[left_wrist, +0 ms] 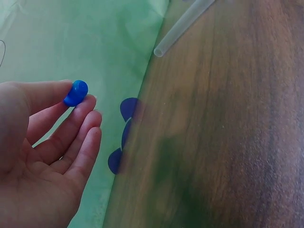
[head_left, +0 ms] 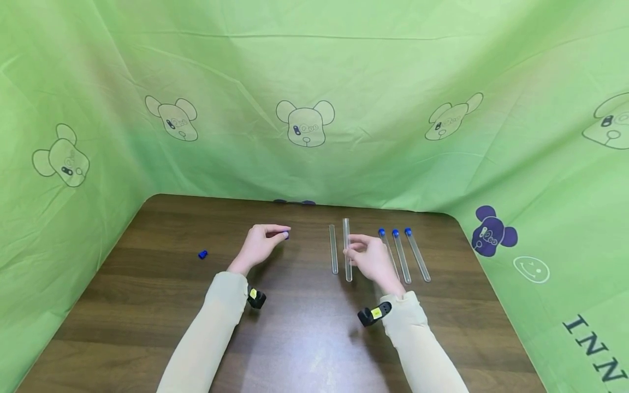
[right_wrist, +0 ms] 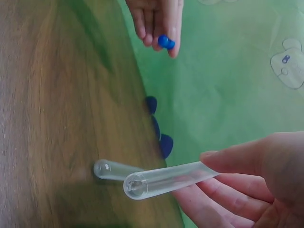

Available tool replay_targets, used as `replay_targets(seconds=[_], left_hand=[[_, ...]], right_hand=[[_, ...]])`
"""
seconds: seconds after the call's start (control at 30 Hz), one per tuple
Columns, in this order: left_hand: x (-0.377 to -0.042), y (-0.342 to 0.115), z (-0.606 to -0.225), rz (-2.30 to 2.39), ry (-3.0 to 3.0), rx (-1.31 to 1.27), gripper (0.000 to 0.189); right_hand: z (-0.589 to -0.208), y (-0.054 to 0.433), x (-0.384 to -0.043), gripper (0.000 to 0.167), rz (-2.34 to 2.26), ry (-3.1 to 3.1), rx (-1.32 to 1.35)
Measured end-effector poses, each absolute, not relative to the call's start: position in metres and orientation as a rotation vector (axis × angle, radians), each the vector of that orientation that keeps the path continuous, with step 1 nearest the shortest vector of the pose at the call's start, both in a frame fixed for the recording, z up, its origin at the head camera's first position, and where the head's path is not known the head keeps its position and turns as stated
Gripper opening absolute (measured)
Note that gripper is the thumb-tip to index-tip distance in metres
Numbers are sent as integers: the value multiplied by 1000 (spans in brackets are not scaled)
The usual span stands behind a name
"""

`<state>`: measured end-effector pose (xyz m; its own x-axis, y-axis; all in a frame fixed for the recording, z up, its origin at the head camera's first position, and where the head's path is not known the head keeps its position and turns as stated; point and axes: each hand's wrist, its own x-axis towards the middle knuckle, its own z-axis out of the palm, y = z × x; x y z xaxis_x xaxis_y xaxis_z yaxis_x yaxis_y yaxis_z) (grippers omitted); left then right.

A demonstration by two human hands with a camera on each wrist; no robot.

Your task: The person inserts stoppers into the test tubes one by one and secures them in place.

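Note:
Between thumb and fingertips my left hand (head_left: pixel 259 243) pinches a small blue cap (left_wrist: pixel 77 93) above the table. My right hand (head_left: pixel 369 257) grips a clear, uncapped test tube (head_left: pixel 346 251) by its side, thumb on one face and fingers on the other. In the right wrist view the rounded end of this tube (right_wrist: pixel 156 181) points toward the camera. Cap and tube are apart. Just left of the held tube lies another uncapped test tube (head_left: pixel 333 250). To the right lie three tubes with blue caps (head_left: pixel 401 256), one partly hidden by my right hand.
A second blue cap (head_left: pixel 203 254) lies on the left part of the brown wooden table (head_left: pixel 147 305). Green printed cloth (head_left: pixel 304 65) hangs around the back and sides of the table. Both wrists carry small black cameras.

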<state>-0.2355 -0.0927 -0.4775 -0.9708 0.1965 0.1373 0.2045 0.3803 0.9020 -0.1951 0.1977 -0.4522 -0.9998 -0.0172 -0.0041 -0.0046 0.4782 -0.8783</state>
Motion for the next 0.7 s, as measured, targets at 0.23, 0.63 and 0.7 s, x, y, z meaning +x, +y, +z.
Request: replay_targets(seconds=[0.23,0.63,0.7], left_hand=[[-237,-89,-477,-1716,-2590,-392,21],[-240,-82,-476,-1738,-2574,-404,21],[-240,-80,-476,-1741,-2573,-400,20]], right_hand=[[-454,190,-193,38,-1635,2659,-24],[-452,178,-186,37,-1689,2639,-44],[-452,177,-185,37,-1699,2631,-43]])
